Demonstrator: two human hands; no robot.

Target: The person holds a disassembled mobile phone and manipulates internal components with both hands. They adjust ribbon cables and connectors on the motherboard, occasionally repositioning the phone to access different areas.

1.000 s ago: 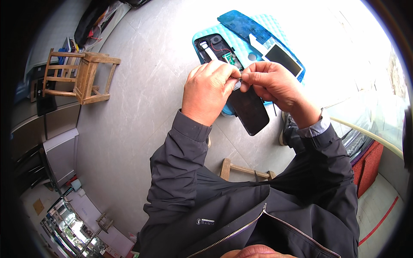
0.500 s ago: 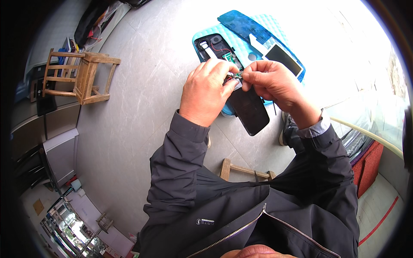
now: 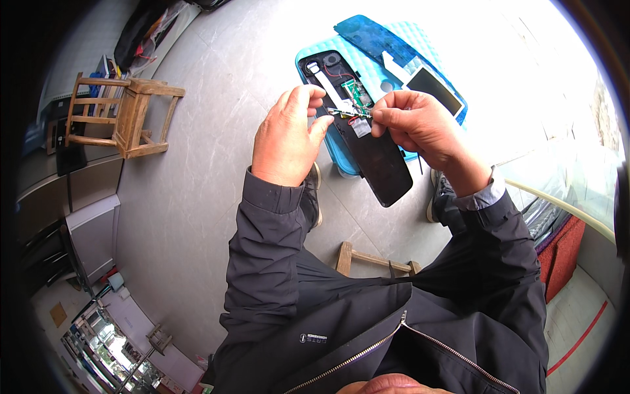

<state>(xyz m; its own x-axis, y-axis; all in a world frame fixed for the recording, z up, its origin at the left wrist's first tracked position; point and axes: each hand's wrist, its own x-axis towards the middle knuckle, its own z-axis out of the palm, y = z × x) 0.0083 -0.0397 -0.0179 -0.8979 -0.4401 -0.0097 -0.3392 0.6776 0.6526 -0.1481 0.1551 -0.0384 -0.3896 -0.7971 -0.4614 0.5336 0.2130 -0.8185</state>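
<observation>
My right hand point(image 3: 423, 128) pinches one end of a thin strip point(image 3: 350, 113), perhaps a circuit board; its free end points toward my left hand point(image 3: 283, 141), fingers parted.

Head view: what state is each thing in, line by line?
Left bare hand, open, thumb and fingers apart
Right bare hand, closed in a pinch
Slim pale-and-dark strip, held at its right end
Long black plastic casing, open, green circuit board exposed
White-bordered rectangular screen, dark, no picture visible
Dark fabric jacket, zip partly open at the neck
</observation>
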